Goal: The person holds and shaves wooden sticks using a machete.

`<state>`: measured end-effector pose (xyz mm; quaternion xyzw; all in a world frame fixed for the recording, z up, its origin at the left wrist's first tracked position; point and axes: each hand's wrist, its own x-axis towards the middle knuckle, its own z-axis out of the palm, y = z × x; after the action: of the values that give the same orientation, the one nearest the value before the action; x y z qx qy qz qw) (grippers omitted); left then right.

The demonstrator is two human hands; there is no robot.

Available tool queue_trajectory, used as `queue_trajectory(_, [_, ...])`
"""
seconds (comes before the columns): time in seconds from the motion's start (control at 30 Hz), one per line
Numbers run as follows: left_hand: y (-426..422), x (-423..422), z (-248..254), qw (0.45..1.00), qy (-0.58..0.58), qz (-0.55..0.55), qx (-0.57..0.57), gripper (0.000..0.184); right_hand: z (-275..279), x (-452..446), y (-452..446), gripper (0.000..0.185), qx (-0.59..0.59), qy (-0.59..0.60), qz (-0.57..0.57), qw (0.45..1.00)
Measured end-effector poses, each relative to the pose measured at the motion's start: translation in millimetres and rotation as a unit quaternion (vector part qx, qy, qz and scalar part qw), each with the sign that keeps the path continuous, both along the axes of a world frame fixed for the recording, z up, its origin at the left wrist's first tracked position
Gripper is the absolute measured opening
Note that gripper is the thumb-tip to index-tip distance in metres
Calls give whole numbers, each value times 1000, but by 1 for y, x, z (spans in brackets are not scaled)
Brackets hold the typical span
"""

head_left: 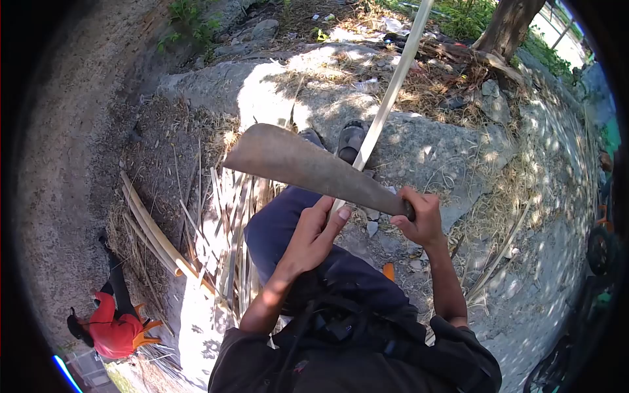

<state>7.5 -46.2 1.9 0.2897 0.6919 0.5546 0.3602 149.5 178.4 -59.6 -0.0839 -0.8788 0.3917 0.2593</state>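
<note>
My right hand (422,217) is wrapped around the handle of a broad machete. Its dark, worn blade (298,162) points left and widens toward the tip. A long pale bamboo strip (396,82) runs from my left hand (313,234) up to the top of the view. Between thumb and fingers, my left hand grips the strip's lower end. The blade crosses over the strip just above that hand; whether the two touch, I cannot tell. My legs (282,226) in dark trousers lie below the hands.
Split bamboo strips (229,229) lie in a pile left of my legs, near thicker curved bamboo poles (157,232). A person in red (116,331) sits at lower left. Rock slabs (432,147) and dry grass surround my feet. A tree trunk (510,29) stands at upper right.
</note>
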Motion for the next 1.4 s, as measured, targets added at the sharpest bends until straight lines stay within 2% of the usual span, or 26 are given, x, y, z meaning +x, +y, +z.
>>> queue_trajectory(0.1, [-5, 3, -12, 996, 73, 11, 54, 22, 11, -3, -7, 73, 44, -12, 27, 999])
queue_trajectory(0.2, [-19, 2, -32, 989, 128, -43, 64, 29, 19, -3, -9, 76, 66, -17, 46, 997])
queue_trajectory(0.37, [-31, 1, -46, 989, 119, -67, 65, 32, 35, -5, -8, 66, 125, 12, 58, 990])
queue_trajectory(0.5, [-33, 3, -44, 992, 96, -71, 49, 35, 35, -3, -8, 71, 138, -7, 56, 989])
queue_trajectory(0.6, [-26, 4, -38, 987, 135, -76, 33, 36, 36, -4, -8, 76, 127, -14, 57, 990])
queue_trajectory(0.63, [-20, 6, -38, 955, 275, -50, 99, 33, 37, -5, -8, 76, 128, -18, 59, 990])
queue_trajectory(0.67, [-17, 7, -37, 898, 408, -23, 163, 31, 39, -5, -6, 76, 128, -17, 58, 990])
queue_trajectory(0.7, [-20, 9, -36, 898, 409, -24, 163, 31, 40, -6, -5, 75, 134, -18, 68, 988])
queue_trajectory(0.77, [-26, 13, -34, 800, 592, -37, 90, 22, 39, -9, 0, 74, 141, -19, 77, 987])
queue_trajectory(0.8, [-24, 14, -27, 800, 592, -38, 91, 22, 36, -10, 3, 71, 155, -4, 83, 984])
queue_trajectory(0.87, [-19, 17, -6, 934, 350, -33, 54, 24, 37, -12, 7, 69, 170, 11, 88, 981])
queue_trajectory(0.97, [-8, 16, 8, 956, 291, -24, 33, 24, 42, -13, 9, 73, 195, 2, 54, 979])
queue_trajectory(1.1, [-1, 17, 11, 938, 341, 1, 66, 24, 35, -10, 18, 72, 196, -1, 26, 980])
queue_trajectory(1.17, [-5, 17, 29, 979, 190, -48, -50, 32, 34, -10, 22, 72, 191, 5, 16, 982])
queue_trajectory(1.27, [-1, 18, 39, 985, 131, -44, -108, 32, 38, -10, 27, 71, 185, 11, 18, 982])
queue_trajectory(1.4, [-1, 18, 30, 975, 206, -26, -75, 34, 40, -12, 32, 69, 247, 12, 4, 969])
